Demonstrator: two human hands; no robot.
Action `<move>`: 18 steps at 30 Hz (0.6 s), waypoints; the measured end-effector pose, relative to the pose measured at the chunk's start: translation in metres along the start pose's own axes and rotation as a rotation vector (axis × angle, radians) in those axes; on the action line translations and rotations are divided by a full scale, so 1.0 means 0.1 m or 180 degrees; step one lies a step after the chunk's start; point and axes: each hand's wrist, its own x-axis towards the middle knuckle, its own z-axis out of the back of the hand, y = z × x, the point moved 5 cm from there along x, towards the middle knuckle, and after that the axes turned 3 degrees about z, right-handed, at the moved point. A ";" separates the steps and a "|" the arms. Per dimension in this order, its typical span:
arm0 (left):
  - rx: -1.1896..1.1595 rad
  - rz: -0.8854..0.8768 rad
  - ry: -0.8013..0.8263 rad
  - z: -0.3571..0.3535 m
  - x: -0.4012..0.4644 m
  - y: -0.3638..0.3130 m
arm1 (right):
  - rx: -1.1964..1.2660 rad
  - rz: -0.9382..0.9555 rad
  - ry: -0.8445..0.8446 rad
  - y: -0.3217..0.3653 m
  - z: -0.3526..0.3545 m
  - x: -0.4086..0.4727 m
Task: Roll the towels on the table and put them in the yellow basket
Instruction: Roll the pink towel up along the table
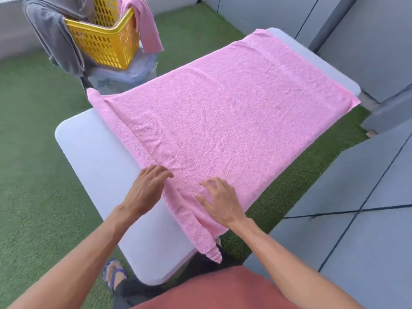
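A pink towel (234, 112) lies spread over the white table (93, 157), its left long edge turned up into a narrow roll (124, 132). My left hand (147, 186) rests with relaxed fingers on the near part of that rolled edge. My right hand (220, 201) lies on the flat towel beside it, fingers spread and lightly bent, holding nothing. The towel's near corner hangs over the table's front edge. The yellow basket (107, 41) stands at the far left on a clear plastic box.
A grey towel (51, 34) and a second pink towel (145, 23) hang over the basket's rim. The clear plastic box (124, 72) sits on green artificial turf (33, 152). Grey panels (367, 41) and grey floor tiles lie to the right. My feet are below the table's front edge.
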 end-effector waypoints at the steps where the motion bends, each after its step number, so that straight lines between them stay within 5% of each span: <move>1: -0.0070 -0.0108 -0.0030 0.03 -0.02 0.09 | -0.0001 -0.0063 -0.0027 0.11 -0.05 -0.01; 10: -0.0134 -0.0643 0.0372 0.40 -0.33 0.85 | -0.0068 -0.1393 -0.0726 1.11 -0.37 -0.36; 18: 0.0203 -0.0485 0.0711 0.65 -0.17 1.63 | -0.0610 -0.2463 -0.1292 1.47 -0.57 -0.91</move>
